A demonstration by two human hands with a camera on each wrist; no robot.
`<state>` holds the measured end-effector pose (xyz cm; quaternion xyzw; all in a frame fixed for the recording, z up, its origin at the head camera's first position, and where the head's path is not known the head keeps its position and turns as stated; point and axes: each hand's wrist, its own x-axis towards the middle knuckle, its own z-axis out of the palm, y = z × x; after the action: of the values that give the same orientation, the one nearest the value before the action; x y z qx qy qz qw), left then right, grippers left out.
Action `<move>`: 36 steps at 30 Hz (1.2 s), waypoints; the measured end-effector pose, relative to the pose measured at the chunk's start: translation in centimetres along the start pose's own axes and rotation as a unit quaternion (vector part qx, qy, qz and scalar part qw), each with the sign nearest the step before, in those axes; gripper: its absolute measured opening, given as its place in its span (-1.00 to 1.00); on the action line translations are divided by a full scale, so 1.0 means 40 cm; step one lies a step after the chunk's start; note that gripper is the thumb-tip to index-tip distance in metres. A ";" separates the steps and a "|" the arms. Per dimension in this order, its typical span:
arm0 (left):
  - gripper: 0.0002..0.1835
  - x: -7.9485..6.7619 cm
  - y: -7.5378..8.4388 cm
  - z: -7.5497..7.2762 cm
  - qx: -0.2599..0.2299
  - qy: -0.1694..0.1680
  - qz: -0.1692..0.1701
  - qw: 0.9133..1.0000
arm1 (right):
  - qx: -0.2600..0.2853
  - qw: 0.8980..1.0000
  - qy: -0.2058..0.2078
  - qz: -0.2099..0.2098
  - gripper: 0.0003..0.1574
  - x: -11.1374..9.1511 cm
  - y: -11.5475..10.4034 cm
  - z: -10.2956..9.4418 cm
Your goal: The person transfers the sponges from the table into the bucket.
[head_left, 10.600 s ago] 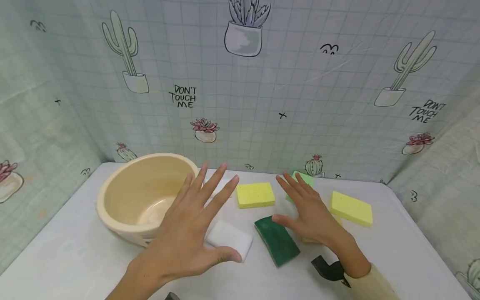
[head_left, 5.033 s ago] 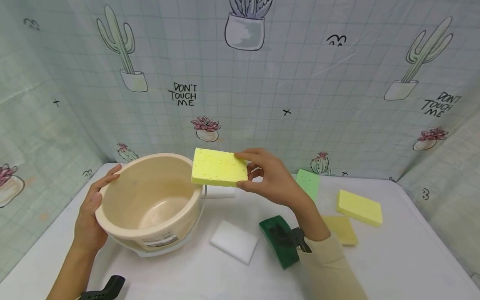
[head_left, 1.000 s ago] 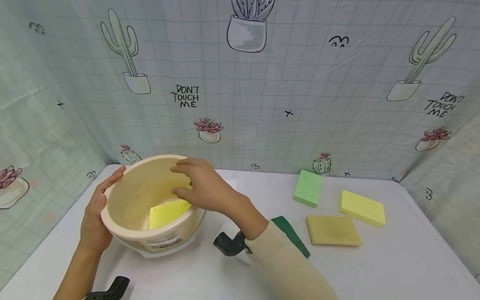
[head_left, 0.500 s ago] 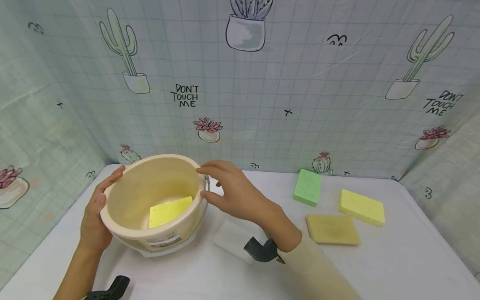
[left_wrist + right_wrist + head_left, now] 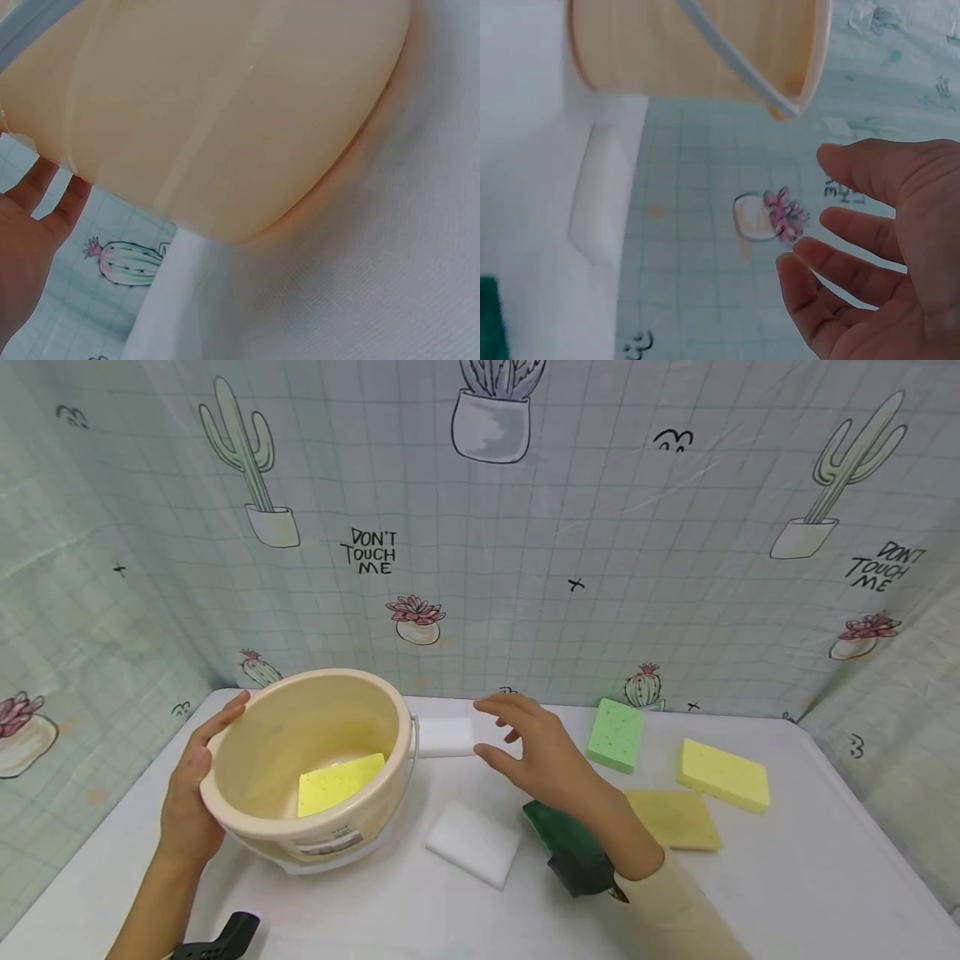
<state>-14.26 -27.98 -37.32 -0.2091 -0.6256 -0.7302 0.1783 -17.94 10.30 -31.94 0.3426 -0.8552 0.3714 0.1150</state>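
A cream bucket [image 5: 315, 693] stands at the left of the table, with a yellow sponge [image 5: 339, 783] lying inside it. My left hand [image 5: 187, 785] rests against the bucket's left side, its fingers fairly straight along the outside by the rim. In the left wrist view, two fingers [image 5: 69, 206] touch the outer wall. My right hand [image 5: 536, 752] hovers to the right of the bucket, thumb and fingers apart, with nothing between them. Its fingertips point toward a white block [image 5: 446, 737] behind the bucket. The right wrist view shows the same bare hand [image 5: 877, 255].
On the table lie a white sponge [image 5: 474, 843], a dark green scouring pad [image 5: 558, 831] partly under my right wrist, a light green sponge [image 5: 615, 735], a bright yellow sponge [image 5: 723, 774] and a duller yellow one [image 5: 678, 818]. A cactus-print cloth [image 5: 570, 527] hangs behind.
The yellow sponge that my right hand held by the rim now lies in the bucket. My right hand has left the bucket and moved right. The left hand stays where it was.
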 end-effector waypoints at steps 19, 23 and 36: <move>-0.45 0.003 0.005 0.003 -0.002 -0.002 0.002 1.000 | -0.046 0.990 0.078 0.108 -0.37 -0.113 0.189 -0.017; -0.46 0.003 0.002 0.001 -0.008 -0.007 0.005 1.000 | -0.053 0.984 0.116 0.127 -0.40 -0.131 0.220 -0.018; -0.45 -0.002 0.009 0.008 0.008 0.008 -0.010 1.000 | -0.067 0.950 0.185 0.243 -0.36 -0.155 0.266 -0.032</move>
<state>-13.95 -27.74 -37.02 -0.1952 -0.6322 -0.7284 0.1777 -20.58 19.50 -39.75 0.0417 -0.8994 0.3864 0.2002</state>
